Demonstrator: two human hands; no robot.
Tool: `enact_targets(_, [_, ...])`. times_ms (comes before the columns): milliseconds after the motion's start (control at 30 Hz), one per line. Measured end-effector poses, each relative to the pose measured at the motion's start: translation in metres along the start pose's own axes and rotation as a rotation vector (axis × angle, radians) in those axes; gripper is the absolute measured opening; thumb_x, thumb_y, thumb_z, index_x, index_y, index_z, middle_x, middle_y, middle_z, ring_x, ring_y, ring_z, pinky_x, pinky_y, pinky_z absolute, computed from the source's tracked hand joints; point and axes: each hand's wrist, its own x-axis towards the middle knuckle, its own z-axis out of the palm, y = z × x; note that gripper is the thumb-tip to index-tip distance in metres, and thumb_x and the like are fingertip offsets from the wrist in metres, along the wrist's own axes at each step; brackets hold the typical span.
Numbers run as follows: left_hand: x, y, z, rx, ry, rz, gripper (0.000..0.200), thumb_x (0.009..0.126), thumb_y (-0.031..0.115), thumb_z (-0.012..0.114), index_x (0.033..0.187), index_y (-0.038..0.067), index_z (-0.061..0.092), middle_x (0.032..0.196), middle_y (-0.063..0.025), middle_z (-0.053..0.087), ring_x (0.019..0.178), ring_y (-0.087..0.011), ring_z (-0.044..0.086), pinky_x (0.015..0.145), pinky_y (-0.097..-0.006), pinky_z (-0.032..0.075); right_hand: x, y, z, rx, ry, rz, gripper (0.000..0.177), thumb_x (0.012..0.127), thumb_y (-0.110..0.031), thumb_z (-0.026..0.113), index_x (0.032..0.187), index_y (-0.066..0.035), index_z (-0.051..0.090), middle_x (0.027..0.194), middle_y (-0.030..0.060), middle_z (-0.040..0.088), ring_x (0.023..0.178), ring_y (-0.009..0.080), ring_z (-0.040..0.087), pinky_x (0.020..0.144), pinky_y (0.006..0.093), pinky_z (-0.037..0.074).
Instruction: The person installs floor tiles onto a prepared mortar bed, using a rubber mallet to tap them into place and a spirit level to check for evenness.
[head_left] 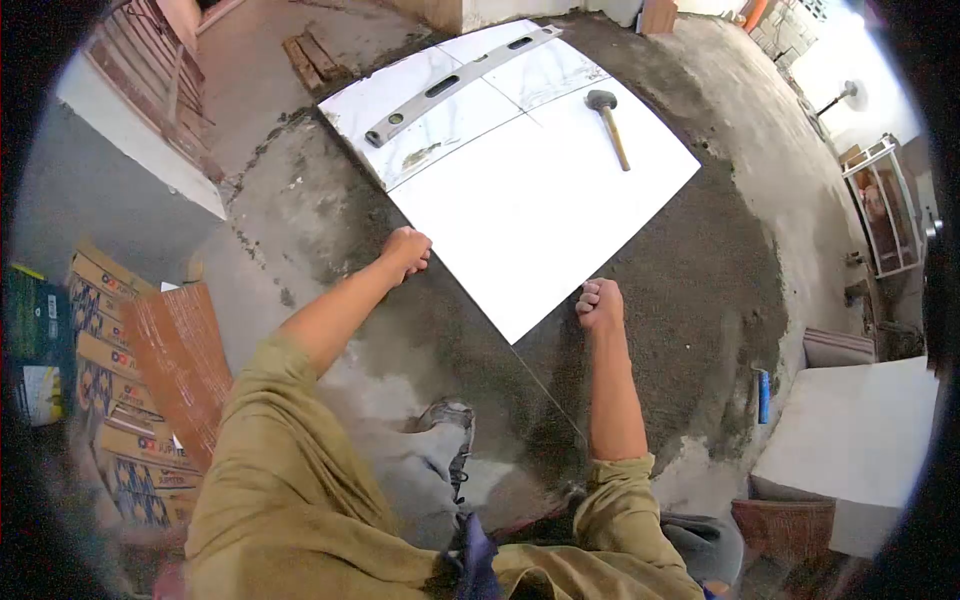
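Note:
A large white tile lies on grey mortar in front of me, one corner pointing towards me. My left hand is closed at its left edge, fingers curled against the rim. At the right near edge, my right hand is closed in the same way; the fingertips of both are partly hidden. On this tile rests a mallet with a dark head and wooden handle. Beyond it, a long grey spirit level lies across marbled white tiles.
Wet mortar spreads to the right, with a blue-handled tool near its edge. A thin line runs from the tile corner towards me. Tile cartons and a brown board stand left. A white slab is at right.

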Motion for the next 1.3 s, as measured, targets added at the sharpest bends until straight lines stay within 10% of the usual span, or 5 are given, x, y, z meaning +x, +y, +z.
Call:
enact_targets(367, [-0.007, -0.002, 0.028, -0.475, 0.095, -0.108, 0.038, 0.085, 0.022, 0.055, 0.116, 0.0, 0.049, 0.104, -0.014, 0.057, 0.092, -0.0277, 0.059, 0.076, -0.0403, 0.051, -0.034, -0.004, 0.027, -0.113, 0.122, -0.252, 0.014, 0.085, -0.016, 0.056, 0.086, -0.002, 0.057, 0.071, 0.0034, 0.052, 0.057, 0.0134, 0.05, 0.05, 0.0283, 0.043])
enact_targets(533, [-0.003, 0.005, 0.036, -0.774, 0.031, -0.212, 0.039, 0.087, 0.021, 0.055, 0.12, 0.001, 0.046, 0.111, -0.0129, 0.055, 0.102, -0.0277, 0.055, 0.091, -0.0445, 0.045, -0.02, -0.005, 0.036, -0.038, -0.165, -0.321, 0.033, 0.082, -0.006, 0.059, 0.111, 0.008, 0.051, 0.109, 0.0138, 0.057, 0.1, 0.0251, 0.056, 0.079, 0.0373, 0.047])
enact_targets(833, [-0.037, -0.008, 0.042, -0.996, -0.092, 0.08, 0.024, 0.085, 0.008, 0.059, 0.107, 0.008, 0.049, 0.111, -0.008, 0.055, 0.103, -0.0241, 0.052, 0.091, -0.0418, 0.042, -0.049, -0.019, 0.063, -0.155, -0.223, -0.624, 0.04, 0.073, -0.006, 0.066, 0.106, 0.012, 0.054, 0.099, 0.0159, 0.062, 0.084, 0.0227, 0.062, 0.075, 0.0338, 0.052])
enact_targets(1033, [-0.137, 0.094, -0.001, -1.176, -0.428, 0.361, 0.062, 0.085, 0.034, 0.062, 0.131, 0.001, 0.039, 0.128, -0.0117, 0.05, 0.12, -0.0284, 0.044, 0.104, -0.0412, 0.033, -0.126, -0.028, 0.092, 0.042, -0.403, -0.675, 0.053, 0.075, -0.013, 0.067, 0.118, 0.011, 0.046, 0.109, 0.0191, 0.057, 0.099, 0.0282, 0.06, 0.087, 0.0408, 0.051])
enact_targets(1300, [-0.294, 0.201, -0.167, -0.343, 0.419, 0.945, 0.044, 0.082, 0.025, 0.067, 0.115, -0.002, 0.056, 0.102, -0.0119, 0.064, 0.086, -0.0223, 0.063, 0.077, -0.0327, 0.052, -0.202, -0.008, 0.19, -0.426, -1.086, -0.29, 0.03, 0.09, -0.022, 0.058, 0.1, 0.005, 0.055, 0.09, 0.0131, 0.063, 0.084, 0.0203, 0.062, 0.071, 0.0358, 0.051])
